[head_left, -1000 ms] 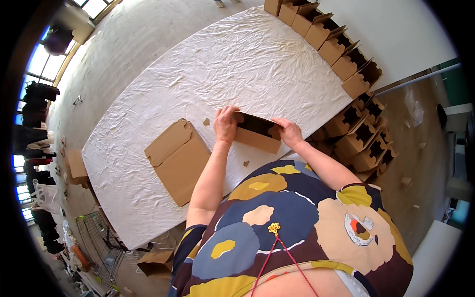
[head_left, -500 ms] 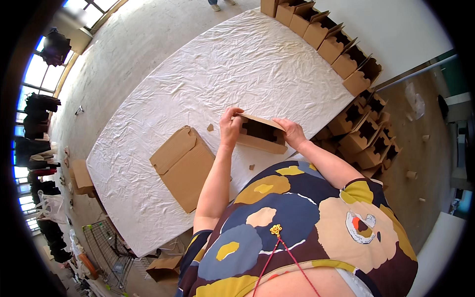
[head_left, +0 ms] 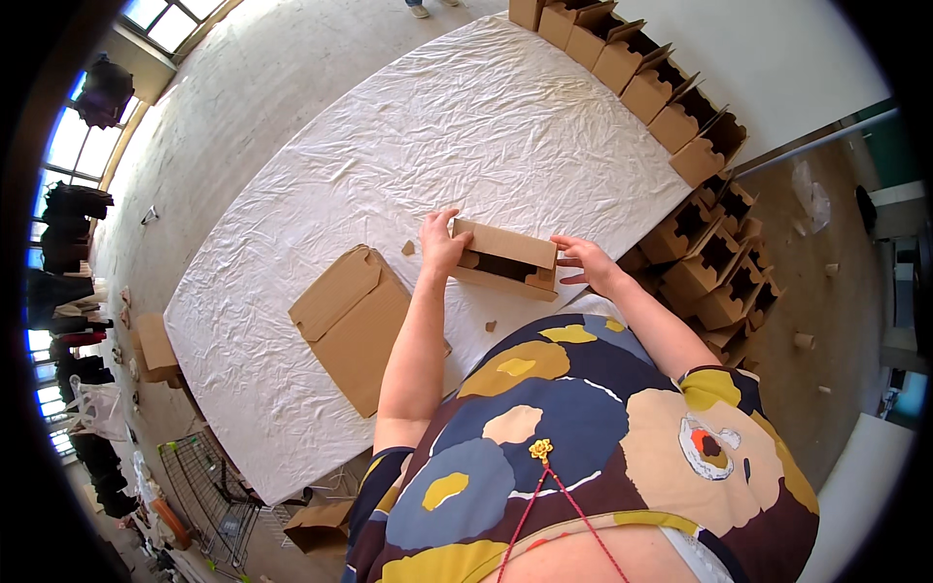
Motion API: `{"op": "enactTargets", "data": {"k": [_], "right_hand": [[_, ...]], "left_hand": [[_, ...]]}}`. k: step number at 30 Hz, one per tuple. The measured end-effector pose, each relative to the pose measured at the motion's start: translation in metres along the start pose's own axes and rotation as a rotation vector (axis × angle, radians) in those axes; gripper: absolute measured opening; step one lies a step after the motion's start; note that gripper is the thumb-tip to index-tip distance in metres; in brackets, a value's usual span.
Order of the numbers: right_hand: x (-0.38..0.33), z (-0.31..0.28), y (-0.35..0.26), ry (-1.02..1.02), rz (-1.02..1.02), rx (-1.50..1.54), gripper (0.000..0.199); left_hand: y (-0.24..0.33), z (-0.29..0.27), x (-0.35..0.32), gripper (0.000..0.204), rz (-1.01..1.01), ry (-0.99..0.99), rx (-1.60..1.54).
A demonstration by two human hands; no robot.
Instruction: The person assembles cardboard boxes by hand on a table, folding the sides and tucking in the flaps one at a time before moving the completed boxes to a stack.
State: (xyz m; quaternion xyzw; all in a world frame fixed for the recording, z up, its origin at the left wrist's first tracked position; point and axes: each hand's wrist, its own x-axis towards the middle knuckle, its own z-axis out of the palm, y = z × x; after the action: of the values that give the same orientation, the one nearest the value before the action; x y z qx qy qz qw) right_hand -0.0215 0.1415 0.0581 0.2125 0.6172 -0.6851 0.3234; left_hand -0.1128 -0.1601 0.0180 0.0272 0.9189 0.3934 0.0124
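Observation:
A small brown cardboard box [head_left: 520, 248] sits on the white cloth in front of me. Its top flap is folded partway over, leaving a dark slot along the near side. My left hand [head_left: 442, 245] holds the box's left end, the thumb against the cardboard and the fingers round the far left corner. At the right end, my right hand [head_left: 595, 267] has its fingers spread beside the box. To the left lies a stack of flat cardboard blanks [head_left: 355, 325], partly behind my left forearm. Small cardboard scraps [head_left: 408, 248] lie close to the box.
A wrinkled white cloth [head_left: 389, 175] covers the large table. Folded open-top boxes [head_left: 671, 126] line its far right edge, with more boxes [head_left: 714, 257] heaped below on the right. A wire cart [head_left: 209, 491] stands at the lower left, near an open carton [head_left: 321, 527].
The box's top flap has come down over more of the opening. My right hand has loosened from the right end, its fingers now spread. My left hand has shifted slightly left.

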Motion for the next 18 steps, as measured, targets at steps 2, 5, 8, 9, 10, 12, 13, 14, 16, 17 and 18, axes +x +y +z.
{"op": "enactTargets", "data": {"k": [2,5,8,9,10,12,13,14,16,17,18], "right_hand": [[0.000,0.010,-0.005,0.064,0.027,-0.083,0.061],[0.014,0.020,0.003,0.129,-0.051,-0.252,0.058],[0.030,0.018,0.011,0.132,-0.122,-0.346,0.050],[0.034,0.017,0.014,0.125,-0.135,-0.360,0.048],[0.034,0.017,0.014,0.142,-0.140,-0.382,0.047],[0.035,0.018,0.015,0.175,-0.151,-0.426,0.045],[0.035,0.019,0.015,0.175,-0.157,-0.422,0.044],[0.035,0.020,0.015,0.174,-0.163,-0.418,0.044],[0.033,0.021,0.010,0.153,-0.130,-0.387,0.044],[0.030,0.019,0.006,0.133,-0.091,-0.359,0.045],[0.029,0.019,0.002,0.111,-0.052,-0.332,0.046]], "left_hand": [[-0.014,0.007,0.005,0.049,-0.132,-0.138,-0.216],[-0.012,0.003,0.014,0.045,-0.227,-0.315,-0.393],[-0.014,0.001,0.017,0.041,-0.222,-0.359,-0.436],[-0.017,0.002,0.016,0.040,-0.212,-0.353,-0.439],[-0.014,0.001,0.016,0.040,-0.199,-0.345,-0.401],[-0.008,0.000,0.016,0.038,-0.171,-0.327,-0.326],[-0.012,0.000,0.016,0.040,-0.156,-0.340,-0.316],[-0.016,0.000,0.017,0.041,-0.142,-0.351,-0.306],[-0.017,-0.002,0.016,0.044,-0.207,-0.345,-0.396],[-0.014,-0.004,0.012,0.046,-0.287,-0.325,-0.495],[-0.012,-0.007,0.007,0.048,-0.367,-0.303,-0.595]]}}
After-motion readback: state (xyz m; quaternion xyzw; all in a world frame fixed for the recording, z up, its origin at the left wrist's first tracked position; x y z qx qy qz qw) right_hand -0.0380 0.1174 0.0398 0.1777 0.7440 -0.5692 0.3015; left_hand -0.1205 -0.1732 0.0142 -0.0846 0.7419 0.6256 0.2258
